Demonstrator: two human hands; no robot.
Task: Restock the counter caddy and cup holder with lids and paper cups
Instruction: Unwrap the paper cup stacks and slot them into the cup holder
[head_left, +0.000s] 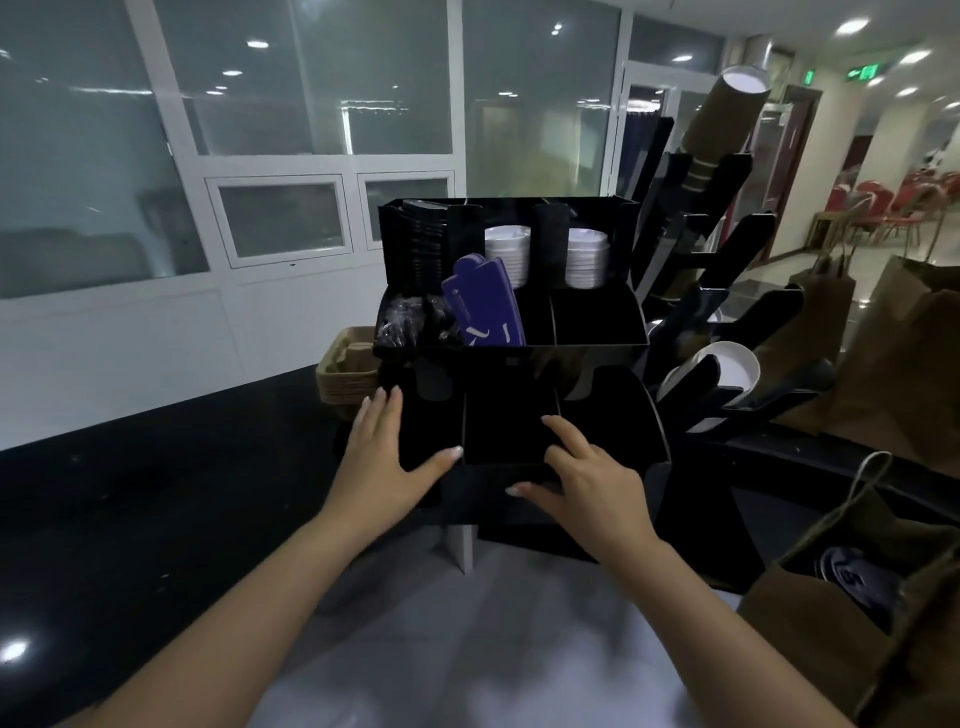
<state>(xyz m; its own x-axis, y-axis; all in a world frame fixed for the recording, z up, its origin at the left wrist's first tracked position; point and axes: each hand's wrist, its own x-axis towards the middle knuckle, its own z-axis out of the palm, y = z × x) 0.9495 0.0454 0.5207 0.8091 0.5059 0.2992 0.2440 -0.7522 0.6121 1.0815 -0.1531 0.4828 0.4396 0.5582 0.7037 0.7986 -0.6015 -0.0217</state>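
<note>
Your hands rest on the caddy's front tier, nothing held.

Your left hand (387, 449) lies flat and spread on the front left corner of the counter caddy (511, 332), thumb reaching toward the centre divider; your right hand (582, 470) is loosely curled, fingers on the edge of the empty middle compartment, pinching nothing. The caddy stands on the black tabletop (156, 493) straight ahead, its long axis across your view, white lids (508, 254) stacked in the back slots. The cup holder (727, 312) rises to the right of the caddy, a brown paper cup stack (719, 119) slanting up from it, so your right hand is nearer.
</note>
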